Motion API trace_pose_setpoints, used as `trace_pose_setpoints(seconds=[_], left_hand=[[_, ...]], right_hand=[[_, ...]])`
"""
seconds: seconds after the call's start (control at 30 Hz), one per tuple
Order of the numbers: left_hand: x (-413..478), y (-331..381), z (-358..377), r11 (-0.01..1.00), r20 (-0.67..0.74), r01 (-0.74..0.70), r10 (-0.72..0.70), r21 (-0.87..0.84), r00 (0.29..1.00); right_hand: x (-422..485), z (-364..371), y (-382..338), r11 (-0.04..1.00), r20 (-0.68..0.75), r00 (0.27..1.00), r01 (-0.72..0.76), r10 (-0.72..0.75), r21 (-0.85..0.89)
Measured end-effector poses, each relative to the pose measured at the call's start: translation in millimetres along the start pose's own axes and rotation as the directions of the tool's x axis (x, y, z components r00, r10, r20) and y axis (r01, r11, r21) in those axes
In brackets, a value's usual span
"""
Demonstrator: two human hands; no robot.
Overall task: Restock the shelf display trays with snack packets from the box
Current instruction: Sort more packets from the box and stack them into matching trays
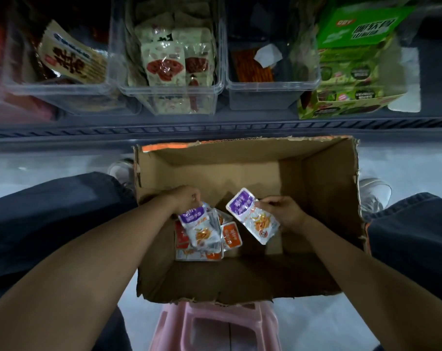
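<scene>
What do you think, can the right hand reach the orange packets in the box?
Probably yes: the box is open on top and the orange packets lie near the right hand. But that hand pinches a purple packet, so grabbing more could be awkward.

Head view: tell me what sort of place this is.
Most likely a shop aisle, at a snack shelf. Clear trays hold packets on the shelf, a green display carton sits beside them, and a cardboard box with more packets stands in front.
</scene>
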State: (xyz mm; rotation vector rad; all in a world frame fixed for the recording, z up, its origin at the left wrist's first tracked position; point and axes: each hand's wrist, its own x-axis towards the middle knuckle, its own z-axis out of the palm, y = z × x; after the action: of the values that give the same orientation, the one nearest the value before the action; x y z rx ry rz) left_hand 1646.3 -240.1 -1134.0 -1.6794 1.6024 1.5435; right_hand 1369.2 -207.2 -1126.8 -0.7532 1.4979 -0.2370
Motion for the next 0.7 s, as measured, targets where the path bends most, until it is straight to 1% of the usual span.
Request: trace_pose_setpoints(seconds=[0.07, 0.13, 0.23, 0.33, 0.4, 0.47, 0.53, 0.63, 0.7], left_hand=[[-7, 15, -7, 0.988, -0.081, -0.052, 0.04, -0.148, 0.996], [-17, 35, -15, 0.959, -0.151, -0.107, 0.069, -0.262, 0.986], [-33, 60, -29, 0.903, -0.185, -0.16, 0.091, -0.399, 0.979], [-53, 80, -41, 0.798, -0.145, -0.128, 0.052, -0.588, 0.988], [-66, 90, -47, 0.74, -0.135, -0.123, 0.044, -0.661, 0.99], [-78, 98, -49, 0.721, -0.127, -0.145, 0.08, -0.677, 0.989], [-93, 108, -50, 0.75, -0.148, -0.194, 0.129, -0.632, 0.981], [-111, 120, -51, 0.816, -0.247, -0.258, 0.146, -0.517, 0.958], [-123, 127, -52, 0.807, -0.304, -0.302, 0.16, -0.508, 0.939]], right_hand=[[-9, -2, -13, 0.989, 0.027, 0.999, -0.025, 0.021, 0.148], [-17, -3, -25, 0.975, 0.059, 0.998, -0.023, 0.01, 0.221], [-29, 0, -43, 0.972, 0.069, 0.997, 0.019, -0.036, 0.234], [-45, 2, -61, 0.966, 0.049, 0.992, 0.104, -0.119, 0.239], [-59, 3, -73, 0.961, 0.019, 0.986, 0.158, -0.166, 0.226], [-73, 5, -84, 0.958, -0.004, 0.98, 0.198, -0.201, 0.209], [-86, 7, -93, 0.951, -0.042, 0.969, 0.245, -0.242, 0.189], [-105, 9, -104, 0.939, -0.123, 0.951, 0.303, -0.285, 0.166], [-119, 8, -110, 0.932, -0.134, 0.94, 0.331, -0.313, 0.149]])
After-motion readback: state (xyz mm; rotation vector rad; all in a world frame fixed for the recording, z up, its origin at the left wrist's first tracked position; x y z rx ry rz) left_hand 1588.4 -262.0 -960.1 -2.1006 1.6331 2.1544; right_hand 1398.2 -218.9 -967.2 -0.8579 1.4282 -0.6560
